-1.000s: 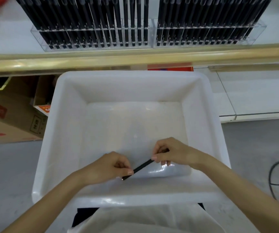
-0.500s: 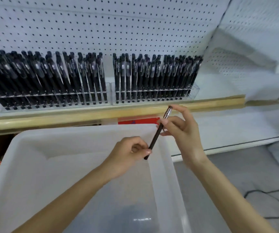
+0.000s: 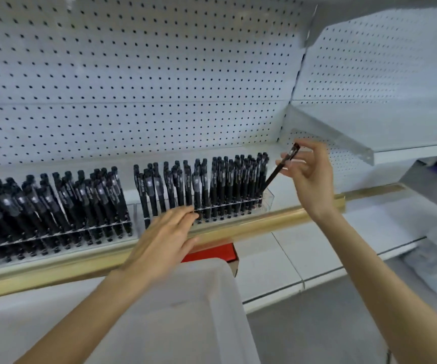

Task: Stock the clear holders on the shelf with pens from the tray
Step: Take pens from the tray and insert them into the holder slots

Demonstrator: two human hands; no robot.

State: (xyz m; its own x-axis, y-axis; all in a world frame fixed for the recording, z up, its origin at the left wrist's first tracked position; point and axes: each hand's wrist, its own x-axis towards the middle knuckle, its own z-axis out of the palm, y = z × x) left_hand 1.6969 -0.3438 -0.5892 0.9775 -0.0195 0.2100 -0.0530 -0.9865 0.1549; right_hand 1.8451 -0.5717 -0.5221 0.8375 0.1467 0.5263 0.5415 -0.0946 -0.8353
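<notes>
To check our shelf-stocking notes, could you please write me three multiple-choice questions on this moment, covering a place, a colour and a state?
1. Where is the lower end of the pen that the right hand holds?
A. in a cardboard box
B. at the right end of the right holder
C. in a drawer

2. What colour is the tray?
A. white
B. blue
C. green

3. How is the left hand?
A. curled round a pen
C. fingers fairly straight, touching the front of the right holder
B. clenched, holding nothing

Answers:
1 B: the pen slants down to the holder's clear end wall, beside the last pens.
2 A: its rim and walls show white.
3 C: the fingertips lie on the holder's front and grip nothing.
</notes>
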